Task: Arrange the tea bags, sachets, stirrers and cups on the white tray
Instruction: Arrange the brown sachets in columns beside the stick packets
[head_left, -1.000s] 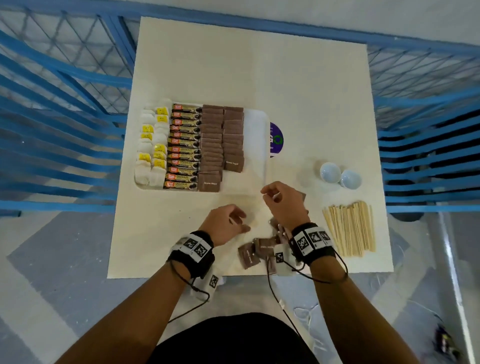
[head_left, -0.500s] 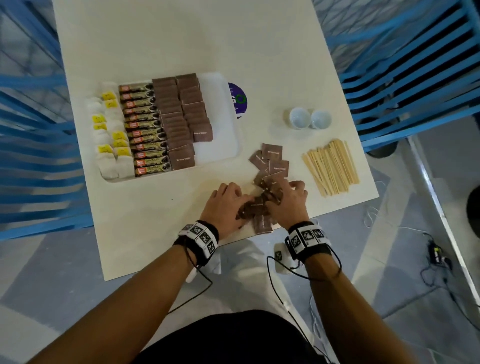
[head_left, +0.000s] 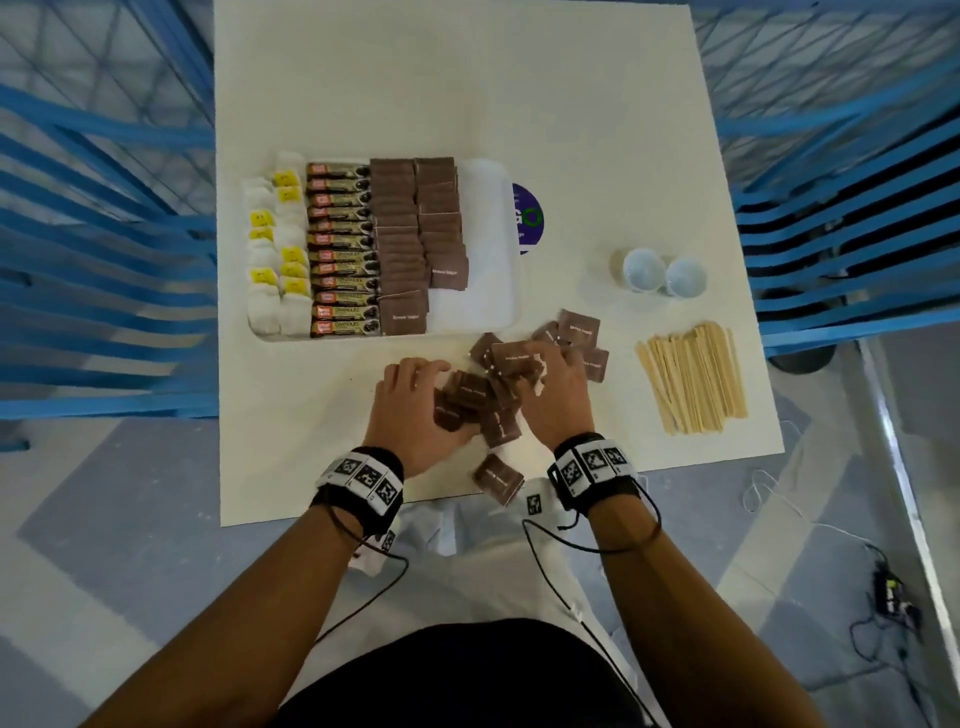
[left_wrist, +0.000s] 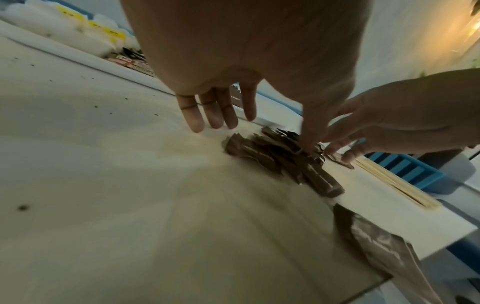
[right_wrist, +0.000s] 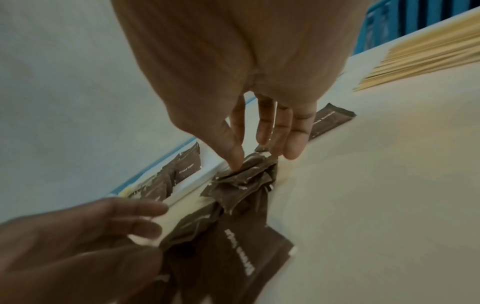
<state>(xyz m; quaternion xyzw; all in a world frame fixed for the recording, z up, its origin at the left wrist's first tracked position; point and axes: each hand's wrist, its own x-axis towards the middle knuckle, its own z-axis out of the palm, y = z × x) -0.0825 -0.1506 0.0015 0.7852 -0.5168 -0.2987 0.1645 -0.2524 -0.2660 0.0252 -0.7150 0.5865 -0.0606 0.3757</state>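
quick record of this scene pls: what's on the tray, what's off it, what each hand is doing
on tray: tea bags, coffee sticks, brown sachets, in rows; right part bare
off tray, on table: loose sachets in a pile, two cups, stirrers
left hand: fingers straight, thumb touching the pile
right hand: pinches loose sachets in the pile

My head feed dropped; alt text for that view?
The left hand touches and the right hand pinches loose brown sachets piled near the table's front edge. Beyond, the white tray holds tea bags and sachet rows, its right part bare; two cups and stirrers lie off-tray at right.
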